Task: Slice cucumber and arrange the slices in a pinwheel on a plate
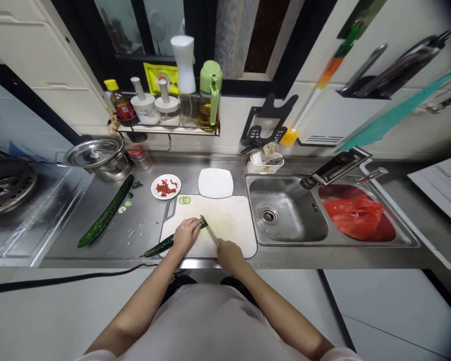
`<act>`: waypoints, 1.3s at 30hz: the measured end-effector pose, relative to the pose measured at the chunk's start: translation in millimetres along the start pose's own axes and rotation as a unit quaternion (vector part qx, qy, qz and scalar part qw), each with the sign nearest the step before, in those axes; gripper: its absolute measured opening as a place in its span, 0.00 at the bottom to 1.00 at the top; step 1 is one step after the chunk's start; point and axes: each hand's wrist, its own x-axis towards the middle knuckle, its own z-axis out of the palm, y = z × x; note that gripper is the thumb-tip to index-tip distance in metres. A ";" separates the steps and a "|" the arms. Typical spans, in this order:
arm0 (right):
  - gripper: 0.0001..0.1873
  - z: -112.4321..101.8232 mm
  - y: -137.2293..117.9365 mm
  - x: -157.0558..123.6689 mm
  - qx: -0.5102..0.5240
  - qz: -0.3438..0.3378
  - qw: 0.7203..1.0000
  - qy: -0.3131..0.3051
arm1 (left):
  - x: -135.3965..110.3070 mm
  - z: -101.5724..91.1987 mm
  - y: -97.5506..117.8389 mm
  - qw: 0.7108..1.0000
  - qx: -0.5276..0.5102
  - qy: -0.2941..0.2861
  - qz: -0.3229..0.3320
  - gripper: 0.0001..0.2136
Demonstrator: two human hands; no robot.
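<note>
My left hand [187, 233] is closed over a dark green cucumber [161, 246] that lies across the white cutting board [235, 220]. In my right hand [230, 255] is the handle of a knife [211, 233]. Its blade meets the cucumber's cut end, just right of my left fingers. Two pale green cucumber slices [185, 200] rest at the board's top left. A small white plate with chopped red pieces [166, 188] sits behind the board, beside an empty white square plate [215, 183].
Left of the board lies a second whole cucumber [105, 213] near some scraps [125, 206]. A lidded steel pot [99, 158] stands behind it. The sink [289, 213] is at the right, with a red plastic bag [355, 216] in its second basin. A condiment shelf [173, 129] hangs above.
</note>
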 end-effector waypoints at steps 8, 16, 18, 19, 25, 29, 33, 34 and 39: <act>0.16 -3.7 -6.1 7.4 -0.006 -0.001 1.000 0.001 | 0.7 0.4 1.2 1.000 0.007 0.003 -0.002 0.13; 0.16 -1.1 -8.3 14.8 -0.010 0.005 1.000 0.006 | 0.3 3.9 -0.7 1.000 0.000 0.013 0.010 0.13; 0.17 0.0 -8.5 16.4 -0.009 0.005 1.000 0.007 | 0.4 4.0 -0.6 1.000 -0.001 0.011 0.012 0.13; 0.17 0.8 -8.5 17.3 -0.007 0.005 1.000 0.007 | 0.5 4.2 -0.4 1.000 -0.002 0.011 0.012 0.13; 0.16 5.8 -8.1 21.8 -0.003 0.015 1.000 0.019 | 0.1 5.5 0.8 1.000 -0.011 0.019 0.011 0.13; 0.16 5.7 -9.4 23.1 -0.001 0.018 1.000 0.022 | 0.1 5.0 1.9 1.000 -0.014 0.019 0.010 0.13; 0.17 5.8 -10.4 23.6 -0.002 0.013 1.000 0.028 | 0.0 4.6 2.3 1.000 -0.016 0.020 0.008 0.13; 0.17 6.2 -10.4 23.9 -0.002 0.012 0.999 0.030 | -0.1 4.8 2.3 1.000 -0.016 0.020 0.008 0.13; 0.17 9.1 -9.5 25.6 -0.001 0.010 0.999 0.034 | -0.9 6.3 1.3 1.000 -0.011 0.017 0.010 0.13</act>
